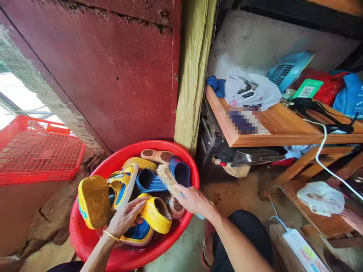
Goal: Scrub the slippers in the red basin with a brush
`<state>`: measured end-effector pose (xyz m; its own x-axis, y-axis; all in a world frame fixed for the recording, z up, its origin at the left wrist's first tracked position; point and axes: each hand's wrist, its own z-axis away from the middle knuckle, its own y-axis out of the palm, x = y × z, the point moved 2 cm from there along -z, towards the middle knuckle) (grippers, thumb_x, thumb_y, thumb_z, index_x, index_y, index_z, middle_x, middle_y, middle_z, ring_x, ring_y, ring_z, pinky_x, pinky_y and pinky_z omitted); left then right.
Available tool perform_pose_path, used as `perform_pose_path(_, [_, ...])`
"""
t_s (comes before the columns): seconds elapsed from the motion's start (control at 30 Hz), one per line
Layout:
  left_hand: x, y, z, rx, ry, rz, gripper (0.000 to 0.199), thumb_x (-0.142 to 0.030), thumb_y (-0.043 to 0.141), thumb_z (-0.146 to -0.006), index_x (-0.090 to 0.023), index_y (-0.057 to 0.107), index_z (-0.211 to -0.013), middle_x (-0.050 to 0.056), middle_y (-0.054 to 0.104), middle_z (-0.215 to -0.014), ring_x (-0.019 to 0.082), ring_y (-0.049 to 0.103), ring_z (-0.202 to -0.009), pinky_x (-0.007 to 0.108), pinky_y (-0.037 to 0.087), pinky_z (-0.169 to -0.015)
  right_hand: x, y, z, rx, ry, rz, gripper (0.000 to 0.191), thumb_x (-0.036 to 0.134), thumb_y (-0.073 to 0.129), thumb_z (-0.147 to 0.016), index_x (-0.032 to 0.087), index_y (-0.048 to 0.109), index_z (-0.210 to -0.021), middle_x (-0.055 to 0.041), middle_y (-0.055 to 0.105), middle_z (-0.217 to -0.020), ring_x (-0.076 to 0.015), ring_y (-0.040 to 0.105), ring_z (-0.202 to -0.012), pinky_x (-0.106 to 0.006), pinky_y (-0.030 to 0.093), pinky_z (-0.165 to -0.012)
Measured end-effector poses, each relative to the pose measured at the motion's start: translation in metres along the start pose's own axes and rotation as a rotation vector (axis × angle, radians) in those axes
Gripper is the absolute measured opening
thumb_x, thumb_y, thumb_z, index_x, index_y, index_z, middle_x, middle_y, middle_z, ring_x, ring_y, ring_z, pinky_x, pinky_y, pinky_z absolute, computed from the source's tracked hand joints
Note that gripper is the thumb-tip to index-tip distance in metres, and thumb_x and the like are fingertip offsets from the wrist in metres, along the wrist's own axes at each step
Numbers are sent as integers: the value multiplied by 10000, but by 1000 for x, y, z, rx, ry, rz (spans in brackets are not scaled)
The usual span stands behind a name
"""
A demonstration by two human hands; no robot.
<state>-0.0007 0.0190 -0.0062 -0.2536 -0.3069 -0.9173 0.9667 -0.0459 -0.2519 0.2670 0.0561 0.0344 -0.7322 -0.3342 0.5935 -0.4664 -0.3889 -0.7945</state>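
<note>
A round red plastic basin point(159, 145) sits on the floor, holding a heap of slippers. My left hand point(124, 218) grips a yellow slipper point(156, 214) lying on its side, with a gold bangle at my wrist. My right hand point(194, 200) holds a scrub brush point(167, 180) with pale bristles, and its blue handle shows below my palm. The bristles rest against a blue slipper point(179, 172). A yellow-and-blue slipper point(123, 185) and a yellow one with a woven sole point(94, 202) lie at the left of the basin. The basin's bottom is hidden.
A red mesh crate point(36, 151) leans at the left beside a dark red metal panel point(90, 75). A wooden post point(193, 79) stands behind the basin. At the right, a wooden shelf point(283, 128) holds bags and a blue fan. My dark-clad knee point(241, 241) is close by.
</note>
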Motion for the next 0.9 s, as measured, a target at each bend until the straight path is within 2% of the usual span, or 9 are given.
perform_pose_path(0.07, [-1, -2, 1, 52, -49, 2, 690, -677, 673, -696, -167, 724, -1157, 35, 682, -638, 203, 655, -528, 243, 448, -426, 2, -1, 0, 11, 0, -23, 521, 299, 438, -955, 319, 468, -1474, -33, 714, -1241, -230, 690, -1079, -292, 479, -886])
perform_pose_path(0.13, [-5, -6, 2, 48, -52, -2, 698, -687, 651, -709, -174, 706, -1179, 38, 709, -702, 206, 667, -589, 259, 486, -488, 4, -1, -1, 8, -13, -59, 517, 322, 459, -953, 313, 477, -1469, -34, 697, -1272, -229, 677, -1103, -294, 469, -915])
perform_pose_path(0.3, [-15, -10, 0, -74, 158, -5, 535, -666, 647, -728, -192, 770, -945, 62, 752, -887, 230, 663, -819, 299, 541, -724, 3, 15, -6, 53, 6, -140, 527, 411, 508, -947, 298, 492, -1461, -37, 741, -1143, -226, 692, -991, -295, 476, -854])
perform_pose_path(0.4, [-13, -1, -7, -125, 276, -17, 430, -600, 693, -725, -205, 775, -875, 76, 748, -885, 239, 661, -863, 305, 529, -795, 1, 30, -10, 59, 85, -182, 689, 514, 590, -889, 250, 427, -1505, -61, 735, -1093, -237, 676, -965, -303, 478, -808])
perform_pose_path(0.5, [-4, 12, -13, -148, 304, 27, 403, -544, 739, -705, -226, 766, -951, 100, 754, -998, 252, 674, -891, 314, 540, -782, 3, 39, -16, 44, 123, -215, 791, 493, 657, -829, 228, 386, -1524, -68, 726, -1075, -241, 661, -961, -305, 475, -786])
perform_pose_path(0.6, [5, 18, -15, -165, 298, 88, 405, -524, 720, -737, -215, 751, -996, 115, 745, -1045, 245, 675, -863, 320, 547, -742, 5, 42, -21, 8, 122, -239, 760, 415, 663, -814, 246, 407, -1508, -45, 723, -1046, -224, 657, -912, -300, 469, -771])
perform_pose_path(0.8, [3, 11, -12, -265, 409, 149, 354, -463, 728, -766, -210, 723, -1014, 88, 712, -1050, 225, 646, -956, 324, 530, -863, 2, 50, -22, -46, 98, -247, 827, 358, 678, -786, 242, 348, -1536, -13, 709, -892, -204, 647, -804, -288, 474, -720])
perform_pose_path(0.9, [-1, 9, -12, -310, 408, 268, 339, -444, 727, -782, -193, 679, -1005, 68, 694, -1021, 190, 641, -920, 289, 536, -812, 1, 57, -21, -21, 132, -317, 834, 374, 683, -788, 241, 338, -1536, -5, 697, -874, -185, 654, -724, -269, 495, -658])
